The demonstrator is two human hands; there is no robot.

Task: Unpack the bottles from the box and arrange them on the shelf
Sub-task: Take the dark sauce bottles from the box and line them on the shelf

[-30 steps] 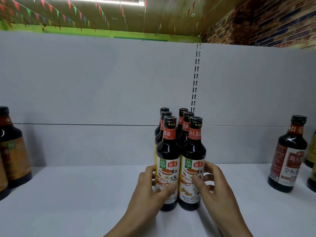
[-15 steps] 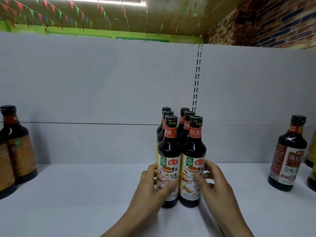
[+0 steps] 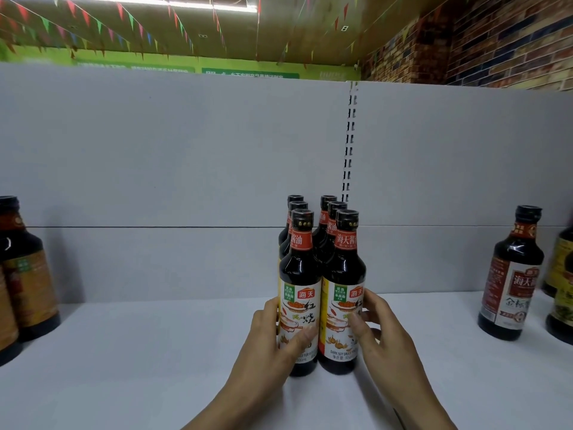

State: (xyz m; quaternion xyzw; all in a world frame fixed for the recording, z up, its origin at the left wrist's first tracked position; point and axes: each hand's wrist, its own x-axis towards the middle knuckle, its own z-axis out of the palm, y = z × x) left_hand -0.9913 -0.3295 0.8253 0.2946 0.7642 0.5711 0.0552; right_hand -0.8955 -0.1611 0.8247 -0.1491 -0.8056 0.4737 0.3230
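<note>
The left hand [image 3: 273, 346] curled round the near-left soy sauce bottle [image 3: 299, 274], the right hand [image 3: 383, 336] gripped the near-right bottle [image 3: 342, 274], both upright, side by side on the white shelf [image 3: 155, 352].

Front left bottle [image 3: 299, 290]: red neck band, "酱油"; body label with red badge "海天", green patch headed "优选", large brush characters "红烧"; English line at foot mostly hidden by left hand [image 3: 273, 342]. Front right bottle [image 3: 342, 290]: neck band "海天酱油"; badge "海天"; foot line "DARK SOY SAUCE", then "净含量", figure unclear. Far right bottle [image 3: 511, 274]: label "海天", below it "金标". Green wall banner [image 3: 248, 72]: white characters, too blurred to read.
</note>
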